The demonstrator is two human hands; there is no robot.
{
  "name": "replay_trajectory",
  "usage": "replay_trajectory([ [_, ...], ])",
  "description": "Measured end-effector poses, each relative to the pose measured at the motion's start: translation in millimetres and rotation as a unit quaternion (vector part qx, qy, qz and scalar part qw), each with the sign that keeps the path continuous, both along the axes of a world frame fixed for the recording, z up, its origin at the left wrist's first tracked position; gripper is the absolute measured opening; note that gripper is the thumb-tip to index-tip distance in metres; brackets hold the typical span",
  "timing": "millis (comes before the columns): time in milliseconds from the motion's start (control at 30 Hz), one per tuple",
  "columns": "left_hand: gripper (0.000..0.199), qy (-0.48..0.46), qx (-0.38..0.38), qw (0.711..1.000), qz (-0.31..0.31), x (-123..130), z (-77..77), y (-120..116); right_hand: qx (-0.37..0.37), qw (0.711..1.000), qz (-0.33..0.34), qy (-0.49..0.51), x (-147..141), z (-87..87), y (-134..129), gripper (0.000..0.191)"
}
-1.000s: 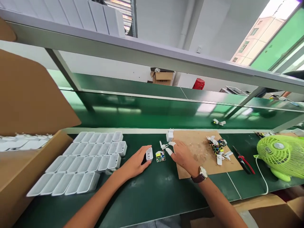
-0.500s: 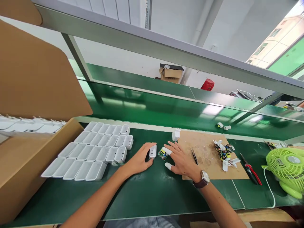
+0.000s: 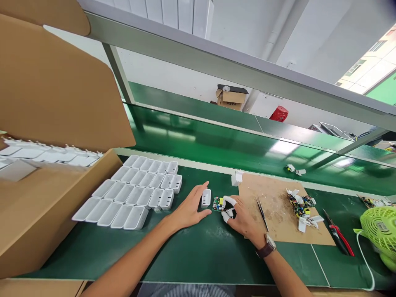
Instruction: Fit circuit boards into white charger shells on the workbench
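Note:
My left hand lies open on the green bench, its thumb and fingers apart beside a small white plastic case. The case stands with its open side up and dark slots inside. Just right of it is a small green circuit board with yellow and dark parts. My right hand, with white finger covers on thumb and forefinger, pinches the board at its right end, where a white piece shows between the fingers.
Rows of white cases stand left, beside a large cardboard box. Another white case sits by a brown board holding tweezers and piled circuit boards. Red-handled pliers and a green fan are right.
My left hand has let go of the white case and opened beside it. My right hand has closed from spread fingers to a pinch on the circuit board. The view has shifted slightly left.

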State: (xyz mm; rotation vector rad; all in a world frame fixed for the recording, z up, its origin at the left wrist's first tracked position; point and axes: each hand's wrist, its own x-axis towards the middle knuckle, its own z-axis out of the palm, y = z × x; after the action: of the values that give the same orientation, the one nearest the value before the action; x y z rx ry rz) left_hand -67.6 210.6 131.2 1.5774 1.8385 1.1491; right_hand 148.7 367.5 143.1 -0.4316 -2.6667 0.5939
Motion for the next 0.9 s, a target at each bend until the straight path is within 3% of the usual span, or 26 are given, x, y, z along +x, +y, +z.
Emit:
replay_trajectory([
  [133, 0.084, -0.011, 0.027, 0.999, 0.014, 1.1, -8.2, 2.2, -0.032, 0.997, -0.045, 0.052, -7.3, 26.9, -5.7, 0.048],
  [267, 0.08, 0.002, 0.089, 0.996, 0.023, 1.6, -12.8, 4.1, 0.032, 0.997, -0.005, 0.067, -14.1, 49.6, -18.1, 0.06],
  [400, 0.074, 0.043, 0.116, 0.992, 0.02, 1.0, -10.5, 3.3, 0.111, 0.993, 0.005, 0.043, -17.8, 48.1, -30.3, 0.067],
  [633, 0.077, 0.075, 0.12, 0.99, 0.008, 1.5, -11.3, 3.5, 0.143, 0.99, 0.018, 0.0, -17.4, 55.0, -36.5, 0.074],
  [900, 0.081, 0.091, 0.129, 0.987, 0.006, 1.0, -16.1, 4.4, 0.16, 0.986, 0.023, -0.038, -22.6, 63.4, -39.1, 0.065],
])
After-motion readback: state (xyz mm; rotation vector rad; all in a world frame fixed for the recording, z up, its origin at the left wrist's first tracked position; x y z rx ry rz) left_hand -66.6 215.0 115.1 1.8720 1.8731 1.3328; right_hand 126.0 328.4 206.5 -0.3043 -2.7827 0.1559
